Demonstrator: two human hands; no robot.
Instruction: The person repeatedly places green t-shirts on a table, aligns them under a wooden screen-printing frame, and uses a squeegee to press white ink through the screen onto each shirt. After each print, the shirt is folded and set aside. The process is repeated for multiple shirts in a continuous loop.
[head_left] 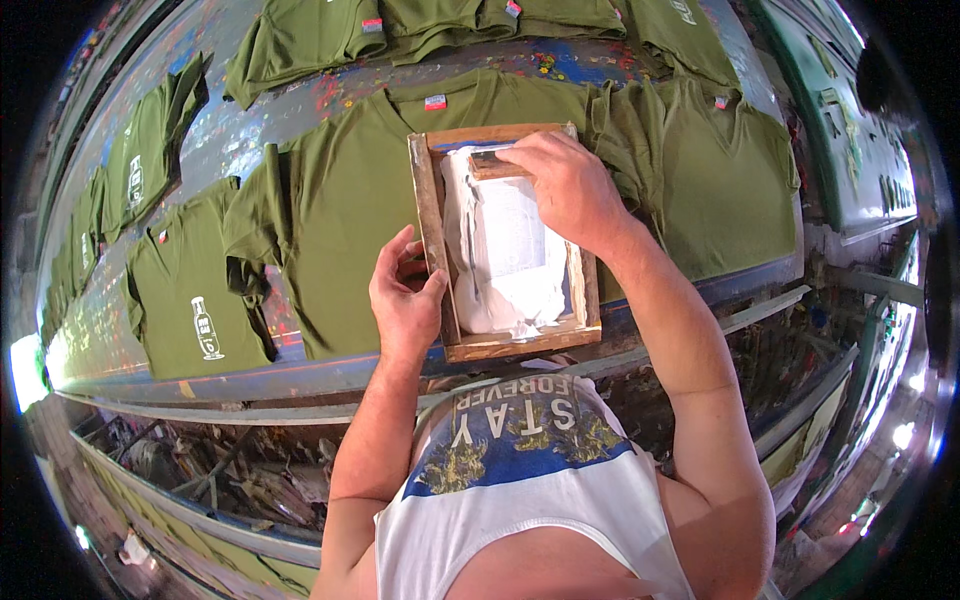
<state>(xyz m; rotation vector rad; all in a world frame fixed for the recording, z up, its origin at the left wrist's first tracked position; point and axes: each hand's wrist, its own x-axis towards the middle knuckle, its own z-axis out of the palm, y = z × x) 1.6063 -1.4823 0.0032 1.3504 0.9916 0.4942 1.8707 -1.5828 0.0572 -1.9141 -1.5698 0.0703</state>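
A wooden screen printing frame (pixel 428 200) lies on an olive green T-shirt (pixel 340 200) spread on the long table. White ink (pixel 515 300) covers much of its mesh, thickest along the sides and near end. My right hand (pixel 570 185) is closed on a wooden-handled squeegee (pixel 492 165) at the far end of the screen. On the frame's left side rests my left hand (pixel 408 295), its thumb and curled fingers against the outer edge. The shirt's area beneath the frame is hidden.
More olive shirts lie along the paint-spattered table (pixel 330 85). A shirt at the left bears a white bottle print (pixel 206 328); a plain shirt (pixel 715 185) is at the right. A metal rail (pixel 740 322) runs along the near edge. A green panel (pixel 845 130) stands at far right.
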